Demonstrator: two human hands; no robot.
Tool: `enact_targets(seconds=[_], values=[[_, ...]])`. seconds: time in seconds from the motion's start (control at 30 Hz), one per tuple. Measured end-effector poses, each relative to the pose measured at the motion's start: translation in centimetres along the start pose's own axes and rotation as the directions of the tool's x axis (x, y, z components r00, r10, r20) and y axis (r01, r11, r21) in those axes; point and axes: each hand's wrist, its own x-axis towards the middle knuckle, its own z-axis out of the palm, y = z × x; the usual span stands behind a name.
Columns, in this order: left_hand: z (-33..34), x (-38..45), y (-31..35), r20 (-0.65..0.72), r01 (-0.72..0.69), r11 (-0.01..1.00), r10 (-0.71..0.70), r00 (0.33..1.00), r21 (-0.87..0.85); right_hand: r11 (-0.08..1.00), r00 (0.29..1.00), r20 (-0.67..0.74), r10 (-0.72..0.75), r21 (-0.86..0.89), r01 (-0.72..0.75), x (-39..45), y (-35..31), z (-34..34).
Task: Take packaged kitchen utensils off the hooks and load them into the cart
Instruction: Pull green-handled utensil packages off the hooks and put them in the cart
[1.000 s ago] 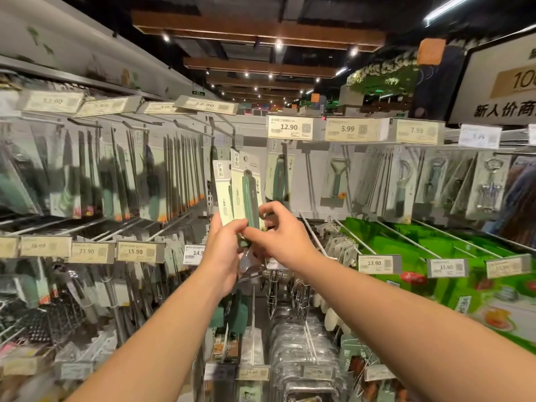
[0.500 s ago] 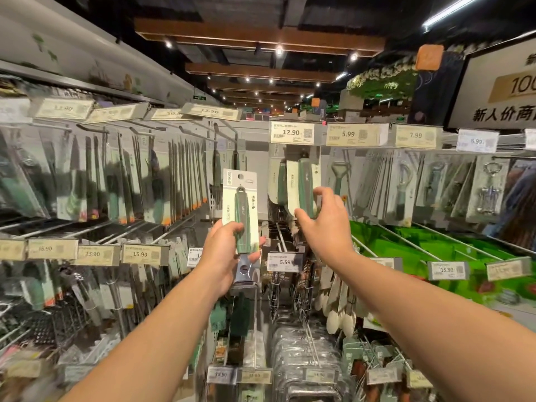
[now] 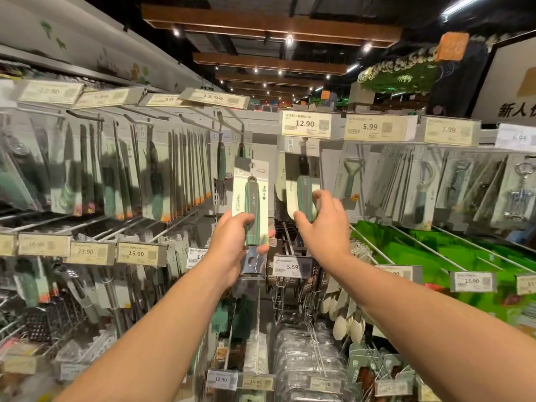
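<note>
Since a moment ago the right hand point(image 3: 322, 224) is closing thumb and fingers on the hanging pack point(image 3: 301, 195) under the 12.90 tag point(image 3: 305, 124). The left hand point(image 3: 235, 245) is still gripping the carded utensil point(image 3: 251, 204), standing upright, hang-hole topmost, metal end pointing down.

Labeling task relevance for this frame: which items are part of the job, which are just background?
In play:
left hand, holding a green-handled utensil pack
right hand, gripping a second pack under the 12.90 tag

Background:
peeler pack
corkscrew pack
green boxes
5.59 tag
</note>
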Motion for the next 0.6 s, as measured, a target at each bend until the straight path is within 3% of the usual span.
enact_targets(seconds=[0.33,0.5,0.6], values=[[1.2,4.0,0.0,-0.023,-0.016,1.0,0.016,1.0,0.005,0.997,0.978,0.193,0.072,-0.009,-0.072,6.1,0.5,2.3],[1.2,5.4,-0.3,-0.044,0.024,1.0,-0.024,0.999,0.007,0.994,0.973,0.204,0.111,-0.037,-0.106,6.9,1.6,3.5],[1.1,6.3,-0.5,-0.075,0.004,0.997,0.002,0.997,0.077,0.997,0.99,0.126,0.065,-0.042,-0.06,5.9,1.0,3.2]])
